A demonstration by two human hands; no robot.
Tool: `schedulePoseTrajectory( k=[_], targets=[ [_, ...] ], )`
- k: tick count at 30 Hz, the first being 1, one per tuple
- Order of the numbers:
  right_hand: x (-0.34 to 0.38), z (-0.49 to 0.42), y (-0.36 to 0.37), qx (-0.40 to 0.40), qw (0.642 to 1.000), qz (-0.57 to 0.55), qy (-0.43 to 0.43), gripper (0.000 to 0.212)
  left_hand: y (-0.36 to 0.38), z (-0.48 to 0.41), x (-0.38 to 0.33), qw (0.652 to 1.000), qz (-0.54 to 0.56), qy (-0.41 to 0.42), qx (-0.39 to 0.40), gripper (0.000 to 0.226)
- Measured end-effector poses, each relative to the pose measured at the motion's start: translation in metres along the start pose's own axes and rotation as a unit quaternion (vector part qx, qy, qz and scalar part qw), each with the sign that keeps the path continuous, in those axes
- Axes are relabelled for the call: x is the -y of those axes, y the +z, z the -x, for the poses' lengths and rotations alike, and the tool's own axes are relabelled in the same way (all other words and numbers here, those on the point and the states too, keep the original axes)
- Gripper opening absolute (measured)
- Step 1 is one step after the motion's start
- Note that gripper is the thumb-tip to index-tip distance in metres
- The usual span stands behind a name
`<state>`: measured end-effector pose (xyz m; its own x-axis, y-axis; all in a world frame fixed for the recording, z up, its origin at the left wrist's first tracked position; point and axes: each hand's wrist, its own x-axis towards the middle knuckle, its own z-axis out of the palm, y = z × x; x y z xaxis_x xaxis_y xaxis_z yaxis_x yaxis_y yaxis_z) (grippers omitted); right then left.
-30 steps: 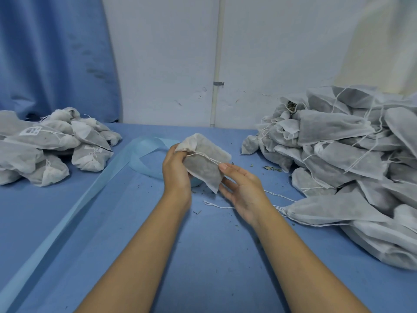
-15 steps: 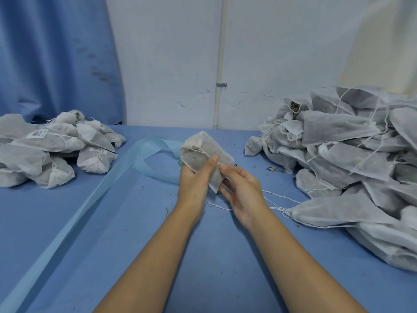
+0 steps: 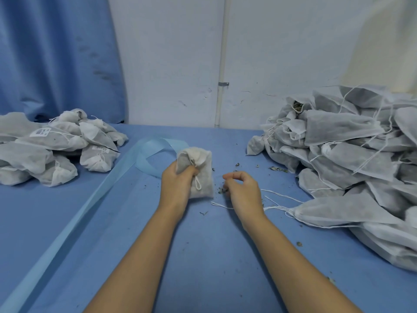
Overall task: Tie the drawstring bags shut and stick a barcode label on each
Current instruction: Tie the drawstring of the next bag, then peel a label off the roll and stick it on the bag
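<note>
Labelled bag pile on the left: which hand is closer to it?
Left. The left hand, gripping a drawstring bag, sits right of the labelled bag pile; the right hand is farther right.

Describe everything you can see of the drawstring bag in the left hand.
The drawstring bag is a small white pouch of thin, non-woven-looking fabric, with dark filling showing grey through it. Its neck is gathered and bunched at the top, and a white cord loop hangs down its front. The left hand grips its left side. Its bottom edge is down at the blue table, though contact is unclear. No barcode label shows on it.
</note>
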<state>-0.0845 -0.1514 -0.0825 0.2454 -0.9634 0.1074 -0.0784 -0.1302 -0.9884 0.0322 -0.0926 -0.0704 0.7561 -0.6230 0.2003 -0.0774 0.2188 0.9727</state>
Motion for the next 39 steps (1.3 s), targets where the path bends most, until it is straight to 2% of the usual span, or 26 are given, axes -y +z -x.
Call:
schedulePoseTrajectory(
  k=[3,11,17,27,30,35,39],
  targets=[
    [0.001,0.001,0.000,0.001,1.000,0.024,0.008,0.015,-0.003,-0.001,0.003,0.997,-0.079,0.015,-0.007,0.026],
    [-0.002,0.002,-0.002,0.016,0.996,0.081,-0.014,0.020,-0.007,0.000,0.007,0.970,-0.233,0.074,-0.001,0.013],
    [-0.003,0.002,-0.003,0.022,0.994,0.101,-0.026,0.020,-0.004,0.005,0.011,0.946,-0.294,0.136,-0.005,0.022],
    [-0.008,-0.001,-0.001,0.036,0.988,0.147,-0.033,0.015,-0.006,0.002,0.015,0.933,-0.343,0.106,0.005,0.029],
    [-0.008,-0.001,-0.001,0.036,0.988,0.148,-0.033,0.015,-0.006,0.002,0.015,0.939,-0.328,0.101,0.007,0.032],
    [-0.007,0.001,0.000,0.034,0.988,0.146,-0.046,0.016,-0.014,0.001,0.012,0.930,-0.349,0.073,-0.088,0.032],
    [-0.008,0.000,0.003,0.053,0.971,0.208,-0.108,0.034,-0.022,-0.004,0.010,0.932,-0.334,0.039,-0.137,0.027]
  ],
)
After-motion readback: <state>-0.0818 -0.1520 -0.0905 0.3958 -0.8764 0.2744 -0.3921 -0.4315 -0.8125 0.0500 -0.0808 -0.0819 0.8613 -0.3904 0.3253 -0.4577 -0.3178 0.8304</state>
